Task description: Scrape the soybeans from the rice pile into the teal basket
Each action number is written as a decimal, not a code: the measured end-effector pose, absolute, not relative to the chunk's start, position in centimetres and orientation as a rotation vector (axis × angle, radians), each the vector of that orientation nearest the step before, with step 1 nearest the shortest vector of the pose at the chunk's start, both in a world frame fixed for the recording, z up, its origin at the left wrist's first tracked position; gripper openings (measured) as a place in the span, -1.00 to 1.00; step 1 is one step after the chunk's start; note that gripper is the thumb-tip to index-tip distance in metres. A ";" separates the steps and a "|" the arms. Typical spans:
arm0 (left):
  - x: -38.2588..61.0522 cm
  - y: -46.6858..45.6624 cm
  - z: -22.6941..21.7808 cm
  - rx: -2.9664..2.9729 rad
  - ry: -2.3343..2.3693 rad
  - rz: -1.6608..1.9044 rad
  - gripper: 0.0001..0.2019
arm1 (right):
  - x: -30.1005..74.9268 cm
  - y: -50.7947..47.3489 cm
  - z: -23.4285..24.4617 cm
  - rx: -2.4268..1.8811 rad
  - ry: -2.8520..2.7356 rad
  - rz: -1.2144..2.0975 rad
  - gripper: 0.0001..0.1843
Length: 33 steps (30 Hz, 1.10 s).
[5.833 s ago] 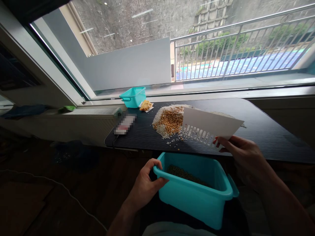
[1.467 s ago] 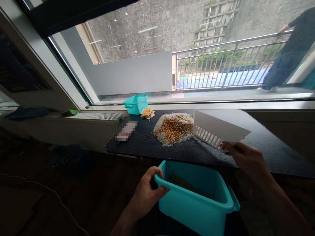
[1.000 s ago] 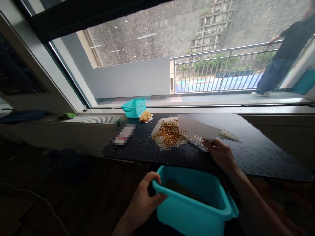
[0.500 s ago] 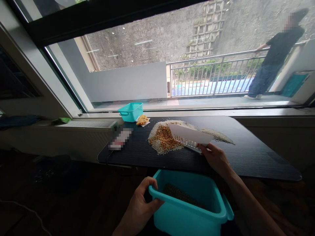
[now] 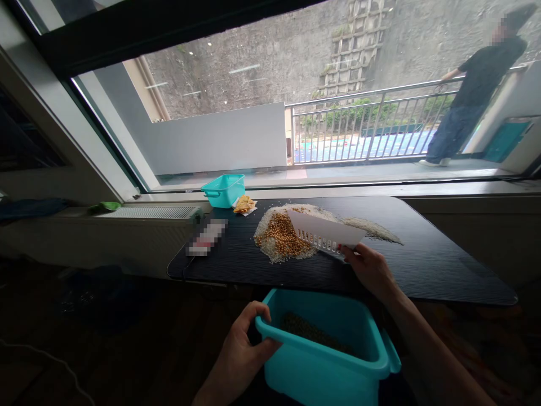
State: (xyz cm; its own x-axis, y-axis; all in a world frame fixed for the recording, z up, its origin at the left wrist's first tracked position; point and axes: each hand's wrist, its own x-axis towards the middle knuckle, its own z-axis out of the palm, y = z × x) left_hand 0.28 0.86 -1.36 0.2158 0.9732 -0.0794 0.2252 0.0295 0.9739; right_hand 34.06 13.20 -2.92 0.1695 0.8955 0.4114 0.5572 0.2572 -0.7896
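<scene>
My left hand (image 5: 244, 352) grips the left rim of a teal plastic bin (image 5: 329, 366) held below the table's front edge; dark green beans (image 5: 310, 331) lie in its bottom. My right hand (image 5: 369, 268) is closed on the corner of a white slotted plastic scraper (image 5: 323, 232). The scraper rests tilted against the right side of a heap of yellow soybeans mixed with white rice (image 5: 281, 237) on the black table (image 5: 422, 259). A trail of rice (image 5: 372, 228) spreads to the scraper's right.
A small teal bin (image 5: 223, 190) and a yellow wrapper (image 5: 245, 204) sit at the table's far left corner, a blurred flat item (image 5: 205, 238) nearer. A radiator (image 5: 147, 212) stands left. Outside the window a person (image 5: 473, 84) leans on the balcony railing.
My right hand carried the scraper from raised above the table down and left onto the bean and rice heap. The view tilted up, and a person came into sight on the balcony.
</scene>
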 end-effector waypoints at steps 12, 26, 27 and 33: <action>0.2 0.9 -1.7 1.431 1.223 0.900 -0.60 | 33.5 12.3 -2.0 -1.385 -1.482 0.492 -0.60; 0.2 0.8 -2.1 1.403 1.222 0.911 -0.55 | 33.5 11.1 -1.4 -1.380 -1.400 0.485 -0.58; 0.2 0.8 -2.0 1.402 1.220 0.915 -0.56 | 33.6 10.7 -1.3 -1.388 -1.390 0.481 -0.58; 0.4 0.8 -1.2 1.349 1.236 0.865 -0.67 | 34.0 9.0 -0.8 -1.434 -1.291 0.430 -0.53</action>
